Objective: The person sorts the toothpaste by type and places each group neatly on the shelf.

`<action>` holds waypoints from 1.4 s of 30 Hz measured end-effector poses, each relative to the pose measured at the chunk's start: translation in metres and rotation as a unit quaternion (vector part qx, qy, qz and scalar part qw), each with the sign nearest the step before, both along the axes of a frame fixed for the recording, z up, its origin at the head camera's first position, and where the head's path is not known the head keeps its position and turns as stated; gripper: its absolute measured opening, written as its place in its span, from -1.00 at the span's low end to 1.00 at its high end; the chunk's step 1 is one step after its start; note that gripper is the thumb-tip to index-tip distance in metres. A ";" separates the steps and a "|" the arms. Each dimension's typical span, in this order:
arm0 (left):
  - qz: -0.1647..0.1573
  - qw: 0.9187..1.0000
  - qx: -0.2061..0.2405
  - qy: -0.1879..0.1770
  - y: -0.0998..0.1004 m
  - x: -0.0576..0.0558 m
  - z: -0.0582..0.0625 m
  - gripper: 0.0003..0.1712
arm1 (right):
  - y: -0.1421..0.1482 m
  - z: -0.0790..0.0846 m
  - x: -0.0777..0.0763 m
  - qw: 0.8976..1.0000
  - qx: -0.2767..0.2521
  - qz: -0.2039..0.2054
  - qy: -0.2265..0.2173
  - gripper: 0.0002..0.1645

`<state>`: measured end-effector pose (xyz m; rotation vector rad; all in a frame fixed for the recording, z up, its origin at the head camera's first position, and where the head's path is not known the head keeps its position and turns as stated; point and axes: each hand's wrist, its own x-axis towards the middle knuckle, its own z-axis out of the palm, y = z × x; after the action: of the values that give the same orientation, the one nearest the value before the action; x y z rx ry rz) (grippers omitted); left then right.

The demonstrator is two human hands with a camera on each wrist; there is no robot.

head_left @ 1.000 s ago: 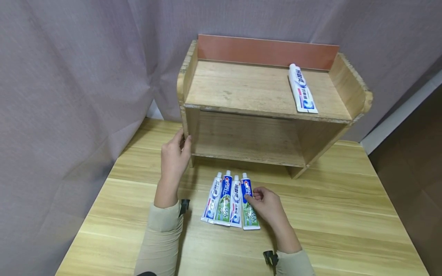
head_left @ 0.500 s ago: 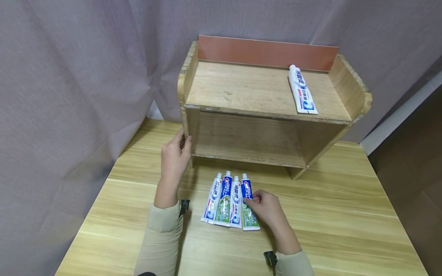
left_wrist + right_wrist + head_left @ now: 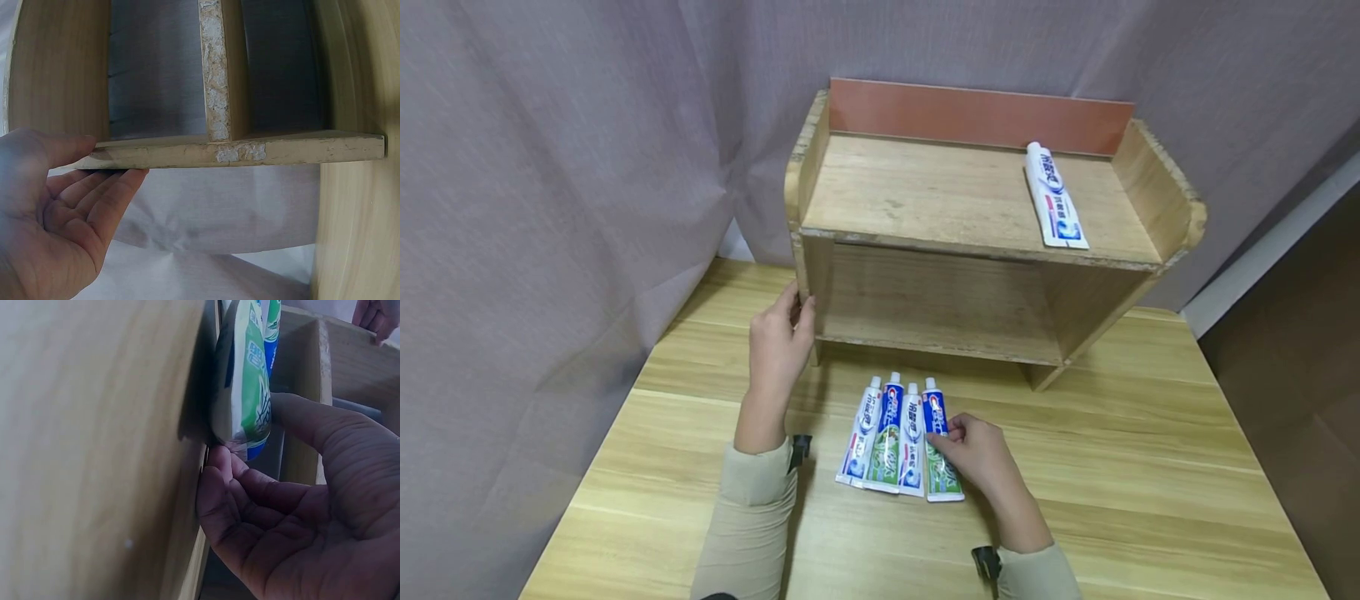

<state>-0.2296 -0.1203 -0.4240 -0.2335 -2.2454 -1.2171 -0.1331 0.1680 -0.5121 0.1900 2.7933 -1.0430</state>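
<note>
My left hand (image 3: 781,340) holds the left side panel of a small wooden shelf (image 3: 940,242). In the left wrist view the thumb lies on one face of that panel (image 3: 181,153), the fingers on the other. My right hand (image 3: 981,450) pinches the rightmost toothpaste tube (image 3: 935,408), blue and green, which lies on the table. Its thumb is on top, and the fingertips are at the tube's edge in the right wrist view (image 3: 253,394). Left of it lie a white tube (image 3: 912,442), a blue-green tube (image 3: 889,429) and another white tube (image 3: 861,429), caps toward the shelf.
Another white toothpaste tube (image 3: 1054,196) lies on the shelf's top board, toward the right. A lower board (image 3: 940,346) spans the shelf near the table (image 3: 1150,450). Grey curtain (image 3: 587,167) hangs behind and left; a brown panel (image 3: 1292,358) stands at right.
My right hand has shifted very slightly left and down along the rightmost toothpaste tube, its thumb farther over the top. The left hand and the tubes stay in place.
</note>
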 end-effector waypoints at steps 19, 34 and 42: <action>-0.007 1.000 0.008 0.006 0.000 -0.004 -0.002 -0.64 | 0.006 0.001 -0.006 1.000 0.007 0.023 -0.016 -0.49; -0.002 1.000 0.015 0.001 -0.001 -0.001 -0.002 -0.65 | 0.007 0.002 -0.010 0.999 -0.002 0.030 -0.033 -0.61; -0.003 1.000 0.011 -0.001 0.000 -0.001 -0.001 -0.65 | 0.011 0.003 -0.012 0.999 -0.016 0.023 -0.045 -0.65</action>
<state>-0.2310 -0.1203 -0.4253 -0.2319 -2.2331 -1.2445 -0.1450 0.1793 -0.5087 0.1640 2.6856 -1.0413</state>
